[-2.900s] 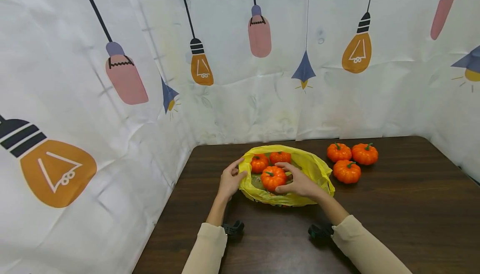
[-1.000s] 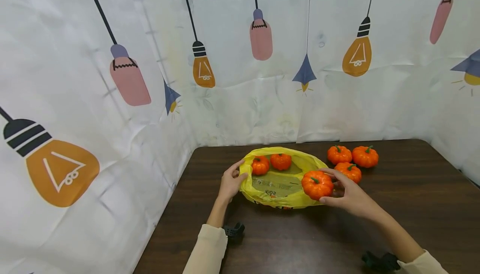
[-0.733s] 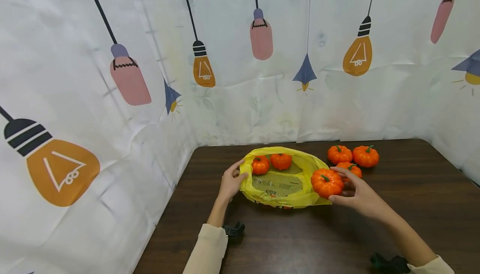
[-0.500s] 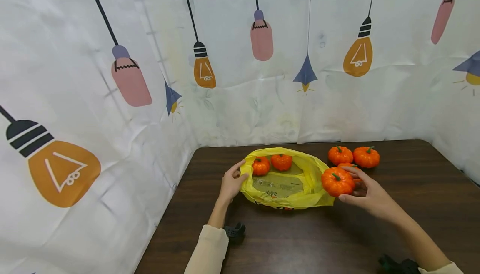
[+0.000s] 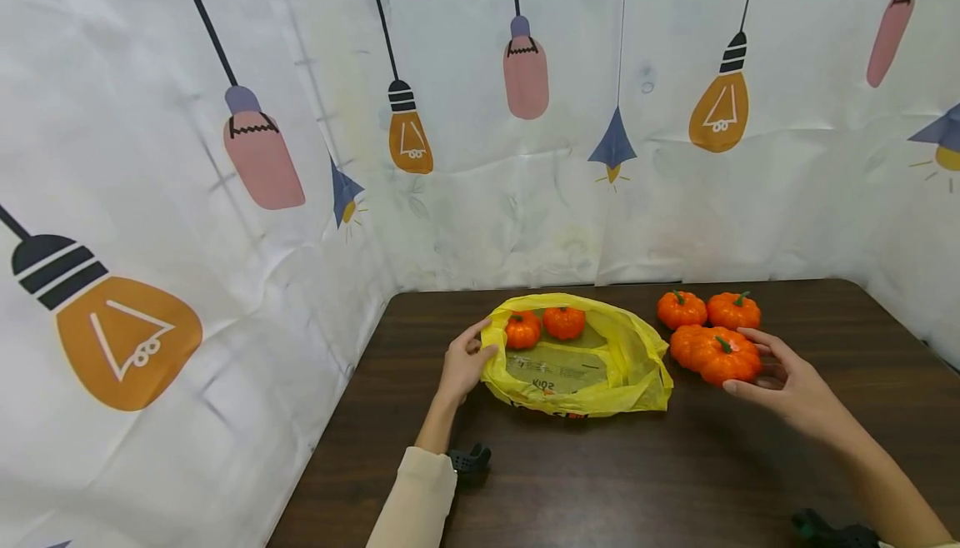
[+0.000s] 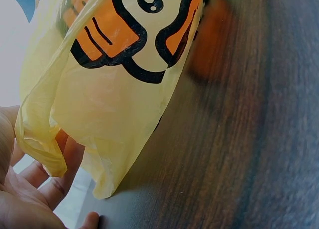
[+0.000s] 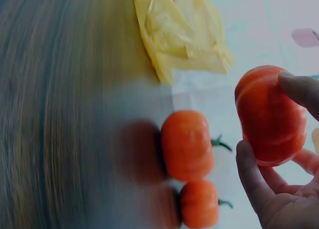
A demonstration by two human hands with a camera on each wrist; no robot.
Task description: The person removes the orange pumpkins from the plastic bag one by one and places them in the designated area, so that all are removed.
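Note:
My right hand (image 5: 791,386) holds a small orange pumpkin (image 5: 723,356) between thumb and fingers, right of the bag. In the head view it overlaps another pumpkin (image 5: 684,341) behind it; in the right wrist view the held pumpkin (image 7: 271,116) is raised off the table. My left hand (image 5: 461,365) grips the left rim of a yellow plastic bag (image 5: 637,356), which lies with its mouth wide. Two pumpkins, a left one (image 5: 522,330) and a right one (image 5: 564,323), sit inside at the back. The left wrist view shows the bag's printed side (image 6: 114,104), with fingers behind its edge.
Two more pumpkins, one on the left (image 5: 682,309) and one on the right (image 5: 734,311), stand on the dark wooden table (image 5: 570,481) at the back right. A white cloth with printed lamps (image 5: 480,223) hangs behind the table and along its left side.
My right hand has lifted a pumpkin out of the bag and carried it right, to the pumpkins outside. The left hand has stayed at the bag's rim.

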